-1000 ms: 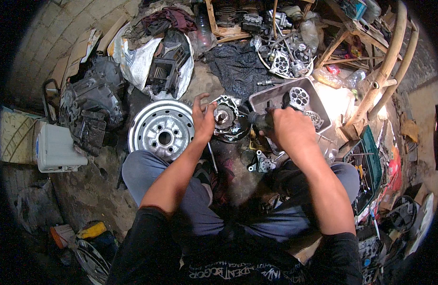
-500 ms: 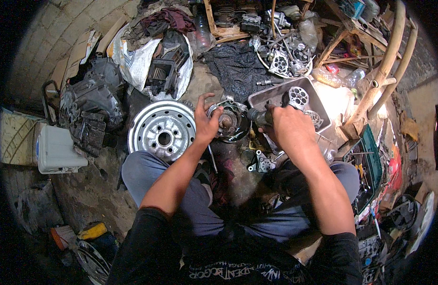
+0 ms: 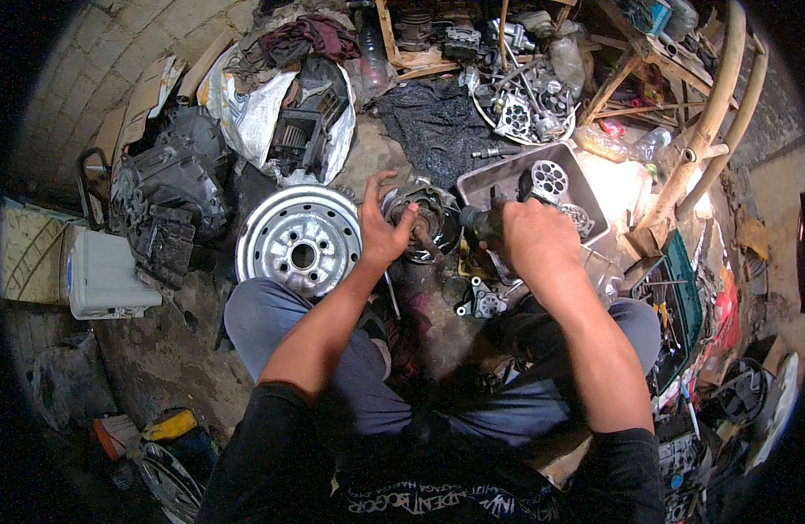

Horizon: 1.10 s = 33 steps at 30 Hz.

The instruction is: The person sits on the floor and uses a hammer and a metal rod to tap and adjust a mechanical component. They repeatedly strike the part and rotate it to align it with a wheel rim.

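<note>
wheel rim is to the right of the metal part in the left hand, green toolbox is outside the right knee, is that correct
Not quite: the wheel rim is to the left of the metal part in the left hand, as the head view shows. The green toolbox is outside the right knee, as you say.

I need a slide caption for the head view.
Left hand holds a metal part; right hand grips a dark object.
</note>
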Each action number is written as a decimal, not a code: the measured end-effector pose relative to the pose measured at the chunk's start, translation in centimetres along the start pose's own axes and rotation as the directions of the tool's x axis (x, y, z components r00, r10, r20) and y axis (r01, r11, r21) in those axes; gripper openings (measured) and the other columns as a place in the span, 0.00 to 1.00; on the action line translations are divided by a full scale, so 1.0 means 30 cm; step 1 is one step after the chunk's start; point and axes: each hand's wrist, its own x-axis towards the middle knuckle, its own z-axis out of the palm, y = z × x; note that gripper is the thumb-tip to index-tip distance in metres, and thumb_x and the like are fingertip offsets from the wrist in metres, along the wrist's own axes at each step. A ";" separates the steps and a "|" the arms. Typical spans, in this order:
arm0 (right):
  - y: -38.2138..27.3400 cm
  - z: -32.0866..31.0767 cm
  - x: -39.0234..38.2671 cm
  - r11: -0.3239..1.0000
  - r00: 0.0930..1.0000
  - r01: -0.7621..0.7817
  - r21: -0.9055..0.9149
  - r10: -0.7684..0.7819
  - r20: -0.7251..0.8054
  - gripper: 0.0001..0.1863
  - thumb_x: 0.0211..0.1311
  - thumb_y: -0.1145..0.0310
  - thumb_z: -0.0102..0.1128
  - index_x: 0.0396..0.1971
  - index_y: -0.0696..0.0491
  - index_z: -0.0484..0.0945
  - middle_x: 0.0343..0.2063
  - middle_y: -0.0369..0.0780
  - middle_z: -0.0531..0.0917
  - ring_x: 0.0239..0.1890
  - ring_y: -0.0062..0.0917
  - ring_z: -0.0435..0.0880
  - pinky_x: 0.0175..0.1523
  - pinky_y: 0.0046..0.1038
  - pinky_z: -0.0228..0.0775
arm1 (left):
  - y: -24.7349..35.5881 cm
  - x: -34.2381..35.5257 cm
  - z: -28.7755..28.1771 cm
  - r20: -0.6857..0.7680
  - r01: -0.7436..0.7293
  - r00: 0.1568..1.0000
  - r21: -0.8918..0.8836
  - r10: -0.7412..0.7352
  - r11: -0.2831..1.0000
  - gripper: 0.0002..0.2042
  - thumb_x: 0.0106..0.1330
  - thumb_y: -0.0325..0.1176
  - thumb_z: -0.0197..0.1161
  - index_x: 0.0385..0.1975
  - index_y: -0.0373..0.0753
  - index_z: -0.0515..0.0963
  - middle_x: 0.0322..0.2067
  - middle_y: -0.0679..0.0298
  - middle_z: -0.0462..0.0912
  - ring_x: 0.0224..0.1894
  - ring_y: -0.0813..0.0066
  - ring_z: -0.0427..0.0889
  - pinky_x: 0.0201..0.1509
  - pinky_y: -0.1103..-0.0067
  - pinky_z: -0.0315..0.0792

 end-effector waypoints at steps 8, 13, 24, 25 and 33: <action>-0.004 -0.008 -0.001 1.000 1.000 0.017 0.019 -0.017 0.013 0.09 0.61 0.72 0.62 0.39 0.56 0.85 0.38 0.49 0.88 0.42 0.44 0.90 0.46 0.41 0.84 | 0.000 0.001 -0.002 -0.003 -0.029 1.000 -0.003 0.029 1.000 0.28 0.60 0.30 0.70 0.60 0.32 0.68 0.48 0.48 0.79 0.48 0.56 0.84 0.55 0.68 0.76; -0.011 -0.037 -0.005 0.999 0.999 0.015 0.038 -0.016 0.032 0.15 0.62 0.61 0.69 0.40 0.56 0.84 0.38 0.49 0.88 0.43 0.44 0.90 0.46 0.41 0.84 | 0.000 -0.002 -0.001 -0.008 -0.029 1.000 -0.014 0.029 0.999 0.28 0.60 0.30 0.70 0.60 0.32 0.68 0.47 0.49 0.79 0.47 0.57 0.84 0.55 0.69 0.76; -0.002 -0.008 0.012 0.998 1.000 0.011 0.065 -0.013 0.025 0.25 0.60 0.48 0.70 0.42 0.56 0.84 0.35 0.50 0.88 0.40 0.48 0.89 0.45 0.44 0.82 | -0.003 -0.002 -0.008 0.007 0.045 0.999 -0.027 -0.045 0.999 0.28 0.60 0.29 0.70 0.60 0.34 0.68 0.45 0.47 0.82 0.49 0.57 0.85 0.53 0.69 0.77; -0.005 -0.010 0.013 0.998 0.999 0.011 0.068 -0.014 0.036 0.25 0.60 0.48 0.70 0.43 0.56 0.84 0.35 0.50 0.88 0.40 0.48 0.89 0.45 0.45 0.82 | -0.003 -0.003 -0.009 0.015 0.070 0.997 -0.039 -0.070 0.997 0.28 0.59 0.29 0.70 0.60 0.34 0.68 0.45 0.47 0.82 0.49 0.57 0.85 0.53 0.69 0.77; -0.008 0.027 0.025 0.995 0.998 0.061 0.082 -0.059 -0.029 0.25 0.59 0.47 0.71 0.48 0.51 0.85 0.34 0.51 0.87 0.40 0.47 0.88 0.45 0.45 0.81 | -0.046 -0.008 0.004 0.015 0.055 0.998 -0.023 -0.055 0.998 0.30 0.59 0.30 0.71 0.61 0.38 0.67 0.44 0.48 0.84 0.49 0.53 0.86 0.55 0.67 0.77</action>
